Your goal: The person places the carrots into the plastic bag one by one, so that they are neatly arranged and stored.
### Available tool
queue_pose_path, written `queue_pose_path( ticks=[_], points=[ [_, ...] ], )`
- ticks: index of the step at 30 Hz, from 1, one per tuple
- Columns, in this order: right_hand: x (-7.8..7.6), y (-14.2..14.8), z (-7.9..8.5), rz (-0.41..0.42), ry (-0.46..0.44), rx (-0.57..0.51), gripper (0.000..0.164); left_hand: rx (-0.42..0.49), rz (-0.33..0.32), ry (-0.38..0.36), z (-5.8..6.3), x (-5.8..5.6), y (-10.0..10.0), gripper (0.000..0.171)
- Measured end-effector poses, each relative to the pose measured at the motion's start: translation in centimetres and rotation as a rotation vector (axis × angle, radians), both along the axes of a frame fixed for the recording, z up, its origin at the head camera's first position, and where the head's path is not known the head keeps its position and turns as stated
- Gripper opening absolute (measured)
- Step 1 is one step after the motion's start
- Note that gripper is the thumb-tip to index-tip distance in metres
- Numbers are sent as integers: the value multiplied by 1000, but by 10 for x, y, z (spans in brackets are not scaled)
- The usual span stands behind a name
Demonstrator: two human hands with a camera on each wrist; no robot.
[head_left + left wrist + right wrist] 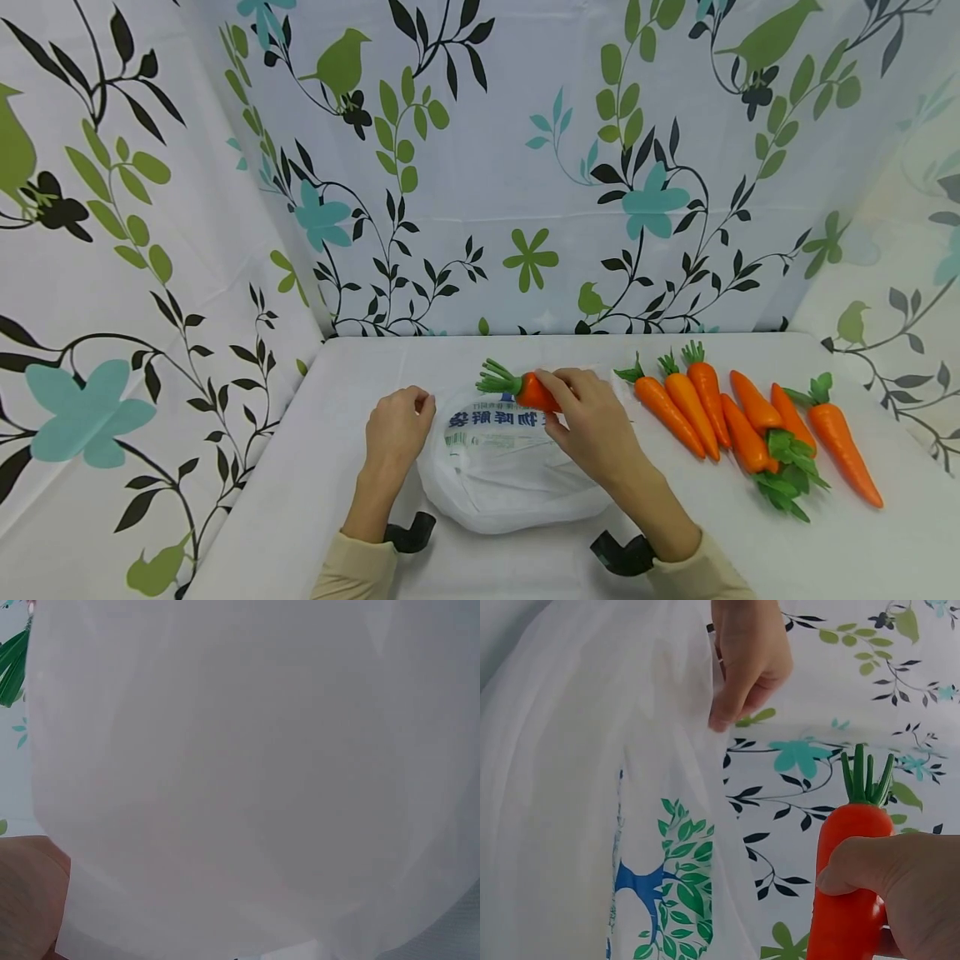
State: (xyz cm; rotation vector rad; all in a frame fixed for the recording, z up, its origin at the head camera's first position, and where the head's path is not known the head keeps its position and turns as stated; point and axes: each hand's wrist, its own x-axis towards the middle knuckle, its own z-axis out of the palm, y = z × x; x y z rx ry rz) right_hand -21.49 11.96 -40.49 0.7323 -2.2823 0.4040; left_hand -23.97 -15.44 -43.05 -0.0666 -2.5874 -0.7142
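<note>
A white plastic bag (517, 492) with printed lettering stands on the table between the two hands. My left hand (397, 429) pinches the bag's edge at its left side, thumb against curled fingers. That hand (754, 660) also shows in the right wrist view, beside the bag's green-and-blue tree print (682, 900). My right hand (596, 425) grips a short, thick red-orange carrot (536, 393) with green stems pointing left, above the bag's far side. In the right wrist view the thumb lies across the carrot (851, 832). White bag film (247, 772) fills most of the left wrist view.
Several orange carrots (705, 392) with green tops lie at the table's right, some overlapping near leafy greens (795, 467). The white table (360, 367) meets a patterned cloth backdrop (480, 208) behind. Black straps (626, 554) sit at the wrists.
</note>
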Motion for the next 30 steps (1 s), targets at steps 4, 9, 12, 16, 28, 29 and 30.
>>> queue_pose_path(
  ticks=[4,9,12,16,28,29,30],
  points=[
    [0,-4,-3,36,18,6,66,0,2,-2,0,0,0,18],
    [0,-8,-6,63,39,11,67,-2,6,-8,-1,-1,0,17],
    [0,-11,-9,78,57,16,66,-1,8,-12,-1,-1,0,18],
    [-2,-15,-14,110,95,24,63,2,8,-15,-1,-1,0,18],
    [-8,-21,-28,132,99,48,63,8,6,-22,-1,-2,-2,18],
    [-8,-21,-30,129,95,52,63,8,5,-21,-1,-2,-2,18],
    [-9,-21,-31,127,93,56,63,7,4,-20,-1,-2,-2,18]
  ],
)
